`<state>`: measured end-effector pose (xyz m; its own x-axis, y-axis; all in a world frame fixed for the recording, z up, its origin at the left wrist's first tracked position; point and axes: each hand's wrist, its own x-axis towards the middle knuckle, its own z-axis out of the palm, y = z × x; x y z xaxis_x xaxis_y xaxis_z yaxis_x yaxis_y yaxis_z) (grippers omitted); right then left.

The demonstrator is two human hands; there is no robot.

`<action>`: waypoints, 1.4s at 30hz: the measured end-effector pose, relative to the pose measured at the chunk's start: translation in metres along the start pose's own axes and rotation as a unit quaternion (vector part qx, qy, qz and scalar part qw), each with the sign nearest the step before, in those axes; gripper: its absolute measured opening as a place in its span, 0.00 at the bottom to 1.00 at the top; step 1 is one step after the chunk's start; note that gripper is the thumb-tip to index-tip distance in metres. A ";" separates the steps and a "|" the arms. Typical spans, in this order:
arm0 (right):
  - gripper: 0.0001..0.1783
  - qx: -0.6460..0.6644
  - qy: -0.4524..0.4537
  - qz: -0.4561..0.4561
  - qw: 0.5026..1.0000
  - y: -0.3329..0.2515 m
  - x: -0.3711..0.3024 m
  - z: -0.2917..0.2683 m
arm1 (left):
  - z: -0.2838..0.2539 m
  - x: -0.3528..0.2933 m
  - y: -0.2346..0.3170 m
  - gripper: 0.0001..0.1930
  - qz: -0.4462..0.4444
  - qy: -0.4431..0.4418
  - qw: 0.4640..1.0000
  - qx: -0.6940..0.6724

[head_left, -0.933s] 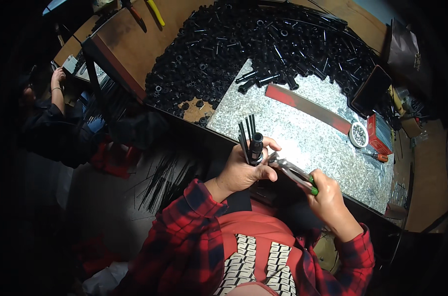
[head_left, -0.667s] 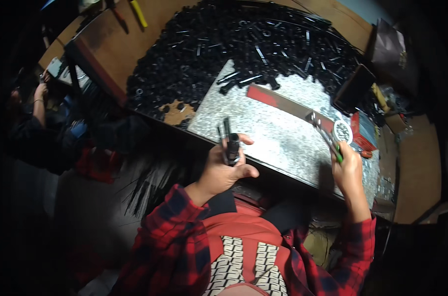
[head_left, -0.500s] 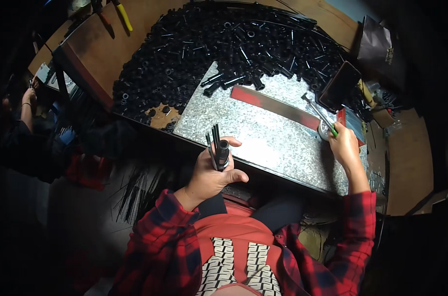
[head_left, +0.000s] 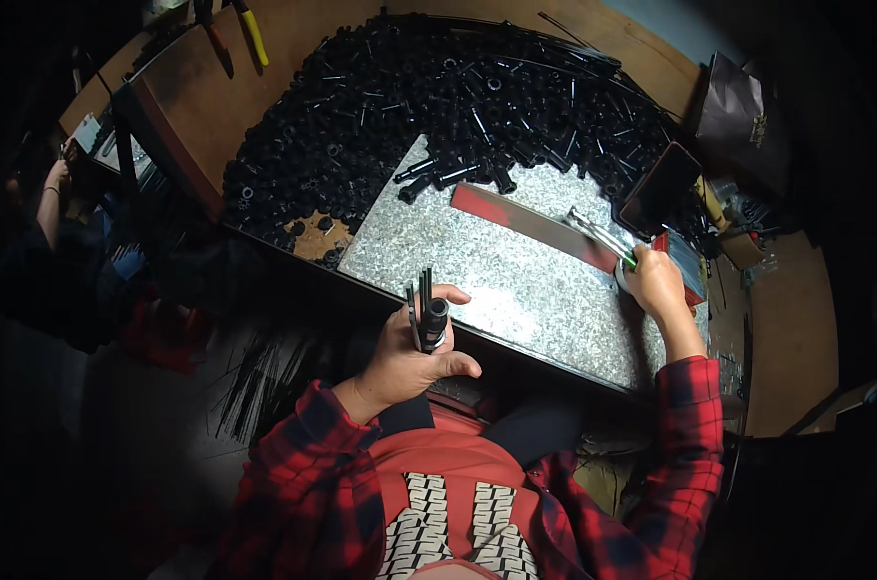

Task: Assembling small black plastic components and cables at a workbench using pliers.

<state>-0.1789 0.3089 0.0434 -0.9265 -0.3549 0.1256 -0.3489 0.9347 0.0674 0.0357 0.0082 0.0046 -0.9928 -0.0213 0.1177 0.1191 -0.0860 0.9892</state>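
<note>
My left hand [head_left: 400, 358] holds a black cylindrical part [head_left: 434, 327] with a round hollow end facing up, in front of the plate's near edge. Several thin black rods [head_left: 425, 285] stand up from the same hand. Its thumb points out to the right and the fingers curl behind the part. Over the right side of the speckled metal plate [head_left: 516, 300], my right hand [head_left: 659, 285] is closed round the green grip of a slim tool [head_left: 603, 238] with a metal shaft; motion blurs its head. Beneath the tool's head lies a red and grey flat bar [head_left: 535, 224].
A large heap of black cylindrical parts [head_left: 409, 97] covers the bench behind the plate. At right are a dark phone-like slab [head_left: 662, 188], a red-edged box [head_left: 688, 275] and a dark bag [head_left: 738, 116]. Pliers [head_left: 253, 34] hang at upper left. Another person's hand [head_left: 59, 172] shows far left.
My right hand has shifted slightly left, and the tool's head has swung left and down toward the flat bar. My left hand keeps its hold on the black part and rods.
</note>
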 end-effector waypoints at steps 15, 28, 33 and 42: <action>0.07 0.333 0.080 0.041 0.939 -0.024 -0.033 -0.009 | 0.012 0.007 0.001 0.38 0.031 -0.007 0.999 -0.015; 0.06 0.825 -0.067 -0.090 0.553 -0.180 -0.122 -0.004 | 0.024 0.004 -0.002 0.45 0.080 -0.015 0.997 0.001; 0.04 0.839 -0.077 -0.091 0.531 -0.182 -0.123 0.000 | 0.022 0.001 -0.004 0.46 0.094 -0.009 0.996 0.000; 0.02 0.831 -0.064 -0.074 0.547 -0.187 -0.123 -0.001 | 0.022 0.003 -0.005 0.47 0.079 -0.004 0.997 -0.013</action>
<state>0.0007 0.1781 0.0162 -0.8360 -0.5242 0.1621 0.0314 -0.3406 -0.9397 0.0323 0.0302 0.0014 -0.9615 -0.0283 0.2733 0.2747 -0.1071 0.9555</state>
